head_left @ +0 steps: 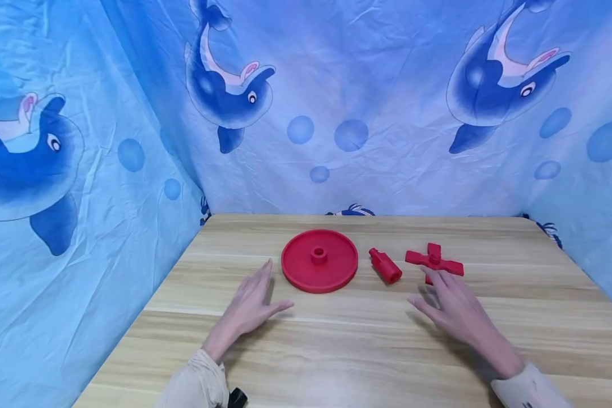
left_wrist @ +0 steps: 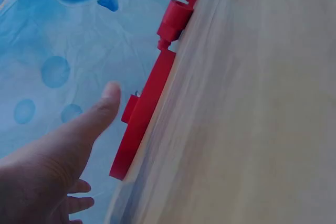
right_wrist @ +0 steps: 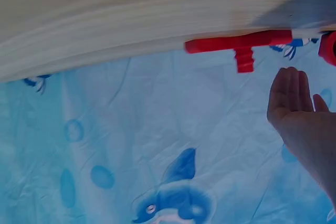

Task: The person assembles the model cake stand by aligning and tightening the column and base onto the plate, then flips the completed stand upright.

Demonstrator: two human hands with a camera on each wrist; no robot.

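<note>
Left hand (head_left: 252,303): spread, gripping nothing, just beside red rimmed disc (head_left: 301,272). Right hand (head_left: 451,309): loosely extended, gripping nothing, near red cross-shaped part (head_left: 434,260), clear gap in right wrist view. Red bottle-shaped part (head_left: 386,267) lies between disc and cross. All on wood table (head_left: 336,351); dolphin-print curtain (head_left: 398,187) behind.

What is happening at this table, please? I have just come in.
A person is bare-handed at a wooden table. The left grip is empty, beside a round red disc. The right grip is also empty, near a red cross-shaped piece; the right wrist view shows a gap between them. A red bottle-shaped piece lies on its side between disc and cross. The three pieces lie apart.
</note>
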